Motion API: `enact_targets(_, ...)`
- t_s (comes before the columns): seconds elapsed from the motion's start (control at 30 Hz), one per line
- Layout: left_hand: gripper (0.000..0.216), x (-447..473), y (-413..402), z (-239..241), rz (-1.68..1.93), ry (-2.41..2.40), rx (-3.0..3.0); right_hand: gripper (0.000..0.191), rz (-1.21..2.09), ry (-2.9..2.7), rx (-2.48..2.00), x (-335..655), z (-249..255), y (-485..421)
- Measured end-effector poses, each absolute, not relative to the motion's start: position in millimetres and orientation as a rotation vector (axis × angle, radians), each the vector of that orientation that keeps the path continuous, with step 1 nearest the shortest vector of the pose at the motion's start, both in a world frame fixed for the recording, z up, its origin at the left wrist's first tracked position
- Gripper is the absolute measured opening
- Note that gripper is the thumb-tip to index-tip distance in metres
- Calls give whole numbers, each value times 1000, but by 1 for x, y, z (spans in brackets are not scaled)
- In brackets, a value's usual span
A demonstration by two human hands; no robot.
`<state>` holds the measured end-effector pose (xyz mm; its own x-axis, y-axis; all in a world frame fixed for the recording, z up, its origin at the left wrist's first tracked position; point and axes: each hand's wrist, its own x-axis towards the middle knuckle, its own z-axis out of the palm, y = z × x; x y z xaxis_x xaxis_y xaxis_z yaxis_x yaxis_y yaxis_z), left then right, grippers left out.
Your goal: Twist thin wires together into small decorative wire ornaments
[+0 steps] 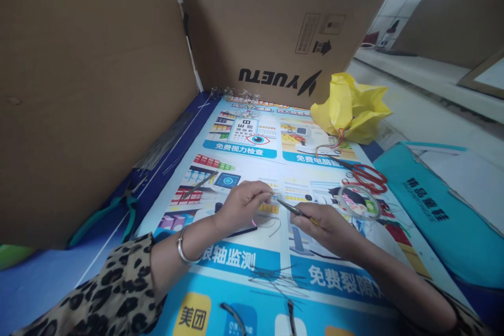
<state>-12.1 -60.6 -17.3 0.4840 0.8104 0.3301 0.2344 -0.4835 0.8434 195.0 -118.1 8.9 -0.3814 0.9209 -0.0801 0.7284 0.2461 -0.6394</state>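
My left hand [249, 200] is closed in a pinch on a thin wire [274, 227], and part of it curves down below the fingers. My right hand [325, 226] wraps round needle-nose pliers [289, 207] with a bit of yellow handle showing. Their grey tips point left and meet the wire close to my left fingertips; whether the jaws clamp it is too small to tell. Below both hands, a loose pile of thin dark wires [275, 279] lies on the printed poster [271, 168].
Tall cardboard [275, 21] walls the back and left. Teal-handled pliers [128, 203] lie left. On the right are a yellow bag [350, 107], red-handled scissors [368, 177], a clear tape roll [342, 200] and a teal shoe box [429, 210]. Wire shapes [249, 111] stand at the back.
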Motion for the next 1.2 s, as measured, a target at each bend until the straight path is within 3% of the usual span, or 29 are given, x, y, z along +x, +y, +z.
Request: enact_targets(1.2, 9, -8, -62, -24, 1385, 630, 2102, 42, 1475, -1779, -1299, 187, -3, -122)
